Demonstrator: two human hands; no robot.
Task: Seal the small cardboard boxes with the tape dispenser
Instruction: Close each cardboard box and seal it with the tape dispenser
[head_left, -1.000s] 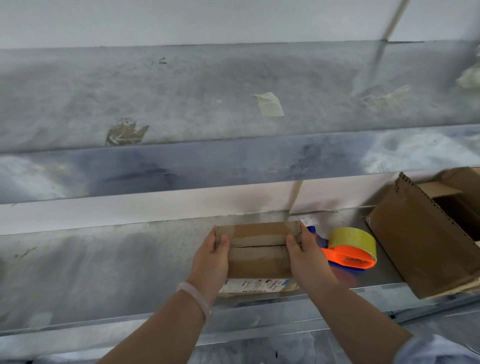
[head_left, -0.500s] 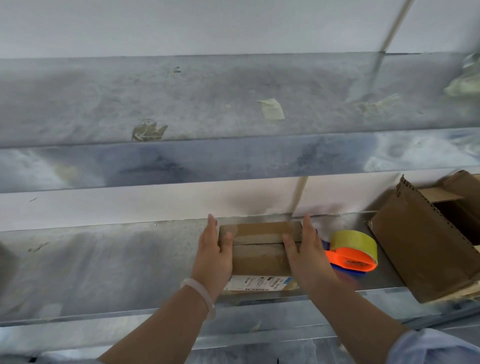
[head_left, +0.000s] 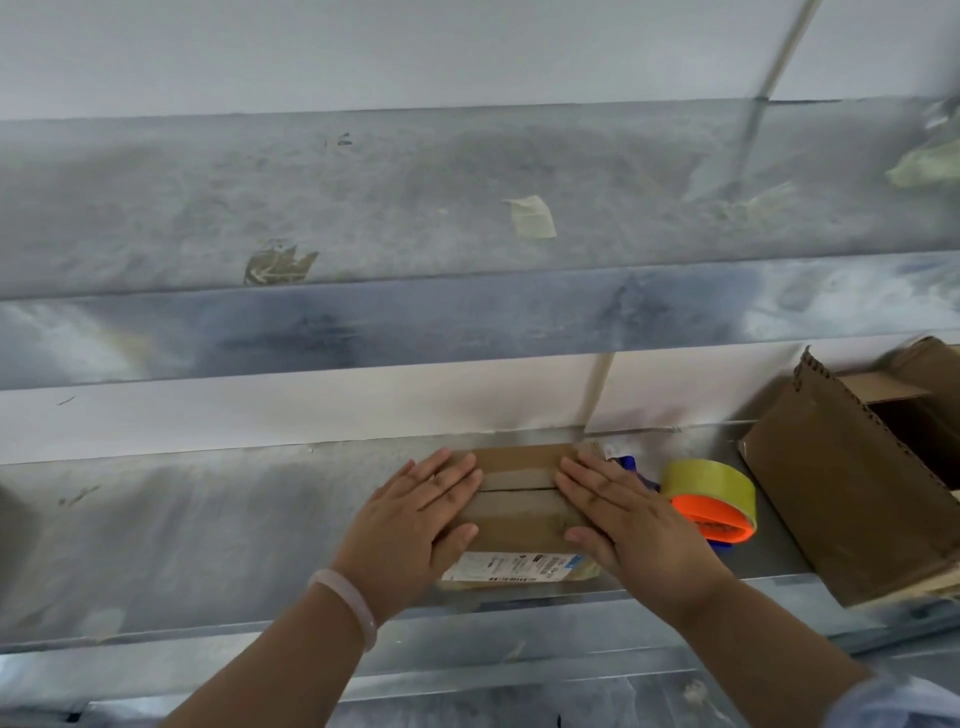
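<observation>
Grey sheet metal, scuffed and spotted with scraps of old tape, fills the background in two stepped tiers below a pale wall. On the lower tier, the desk (head_left: 208, 519), a small cardboard box (head_left: 519, 512) lies flat near the front edge. Its two top flaps meet in a dark seam running left to right, with a strip of clear tape along that seam. A white printed label (head_left: 514, 566) covers the side facing the camera.

Both hands lie palm down on the box, fingers straight and spread. The left hand (head_left: 415, 525) covers the box's left end, with its thumb on the front part of the top. The right hand (head_left: 628, 519) covers the right end in the same way. Neither grip closes around anything; each is flat and wide, resting on the cardboard. A pale bracelet (head_left: 348, 603) circles the left wrist.

Just beside the right hand, to its right, the tape dispenser (head_left: 711, 504) lies on the desk, with a yellowish roll on an orange hub and a blue part showing behind the fingers. Further right stands a larger open cardboard box (head_left: 841, 499), tilted, with a jagged flap edge.
</observation>
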